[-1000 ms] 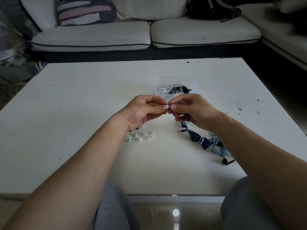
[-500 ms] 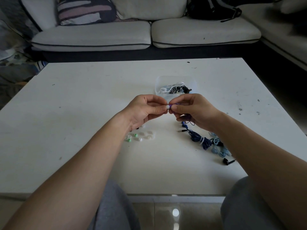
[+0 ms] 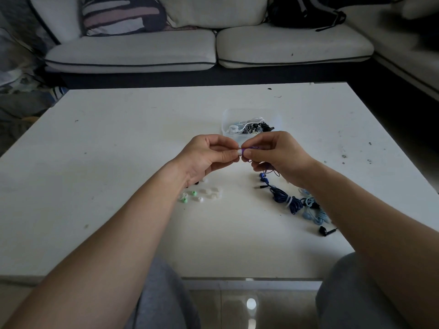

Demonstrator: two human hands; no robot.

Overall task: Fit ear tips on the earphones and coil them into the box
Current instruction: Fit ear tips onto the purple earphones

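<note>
My left hand (image 3: 209,156) pinches a small white ear tip (image 3: 239,152) between thumb and forefinger. My right hand (image 3: 276,154) pinches a purple earbud (image 3: 254,147), whose thin cable hangs below the palm. The tip and the earbud touch end to end above the table. Behind the hands stands a clear plastic box (image 3: 229,116) holding coiled white and black earphones. Loose white and green ear tips (image 3: 202,195) lie under my left wrist. A coiled dark blue earphone (image 3: 283,198) and a light blue one (image 3: 313,213) lie under my right forearm.
A white table (image 3: 118,162) carries everything; its near edge runs above my grey-clad knees. A black plug (image 3: 326,231) lies by the light blue coil. A white sofa (image 3: 213,48) with a striped cushion and a dark bag stands beyond the table.
Both hands stay pressed together at the same spot; the white tip and purple earbud show slightly more between the fingertips. Nothing on the table has moved.
</note>
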